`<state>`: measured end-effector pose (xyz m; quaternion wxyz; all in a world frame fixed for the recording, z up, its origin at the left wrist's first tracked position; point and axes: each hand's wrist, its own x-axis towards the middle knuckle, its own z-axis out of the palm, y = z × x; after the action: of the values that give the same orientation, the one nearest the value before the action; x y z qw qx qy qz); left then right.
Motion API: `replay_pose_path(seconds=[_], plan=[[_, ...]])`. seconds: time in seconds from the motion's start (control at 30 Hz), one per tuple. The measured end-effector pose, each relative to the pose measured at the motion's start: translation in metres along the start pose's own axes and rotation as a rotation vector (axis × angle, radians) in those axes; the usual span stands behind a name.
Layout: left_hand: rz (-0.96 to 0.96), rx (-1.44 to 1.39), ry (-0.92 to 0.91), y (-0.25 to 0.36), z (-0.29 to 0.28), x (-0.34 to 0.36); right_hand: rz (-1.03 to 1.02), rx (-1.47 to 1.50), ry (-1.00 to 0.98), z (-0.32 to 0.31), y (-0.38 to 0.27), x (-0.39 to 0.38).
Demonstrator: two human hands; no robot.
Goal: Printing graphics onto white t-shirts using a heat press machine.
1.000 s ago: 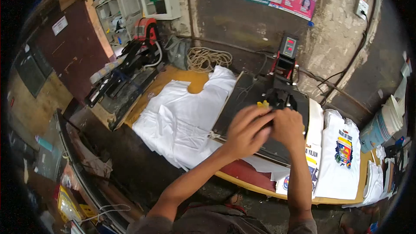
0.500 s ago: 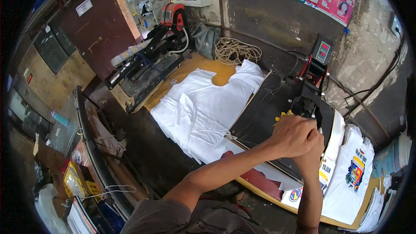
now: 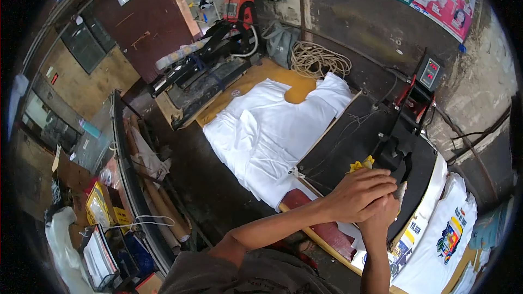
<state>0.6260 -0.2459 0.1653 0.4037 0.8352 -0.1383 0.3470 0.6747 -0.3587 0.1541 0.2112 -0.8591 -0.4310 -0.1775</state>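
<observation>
My two hands are together over the black heat press (image 3: 348,141), at its near side. My left hand (image 3: 357,193) lies across the top, its fingers bent over and closed. My right hand (image 3: 379,213) is tucked beneath and beside it, also closed, its forearm rising from the lower edge. They grip the press handle, most of which their fingers hide. A yellow cloth (image 3: 360,164) sticks out just beyond my left hand. Right of the press, a white printed shirt (image 3: 449,234) lies flat. To the left, a plain white shirt (image 3: 261,130) is spread on a board.
A second heat press (image 3: 201,71) with a red control box stands at the back left. Coiled rope (image 3: 321,59) and a grey bag (image 3: 280,41) lie by the wall. A lit control box (image 3: 429,72) tops the near press. Cluttered boxes (image 3: 103,207) stand at the lower left.
My hands have come back toward my body, still together, with the left fingers lying flatter across the right hand. The whole view has swung left, so the scene sits farther right.
</observation>
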Motion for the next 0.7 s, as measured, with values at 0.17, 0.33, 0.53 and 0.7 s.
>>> replay_pose_path(seconds=[0.17,0.33,0.53,0.7], plan=[[-0.185,-0.169,0.316,-0.041,-0.078,-0.045,0.168,-0.332,-0.234,-0.011,-0.02,0.012],[-0.62,0.204,0.458,-0.244,-0.154,-0.18,0.241,-0.405,-0.105,-0.004,-0.037,0.015],[-0.951,0.96,0.227,-0.307,-0.176,-0.279,0.332,-0.471,-0.006,0.011,-0.03,0.008],[-0.749,0.387,0.215,-0.357,-0.241,-0.327,0.374,-0.469,-0.025,0.011,-0.04,0.012]])
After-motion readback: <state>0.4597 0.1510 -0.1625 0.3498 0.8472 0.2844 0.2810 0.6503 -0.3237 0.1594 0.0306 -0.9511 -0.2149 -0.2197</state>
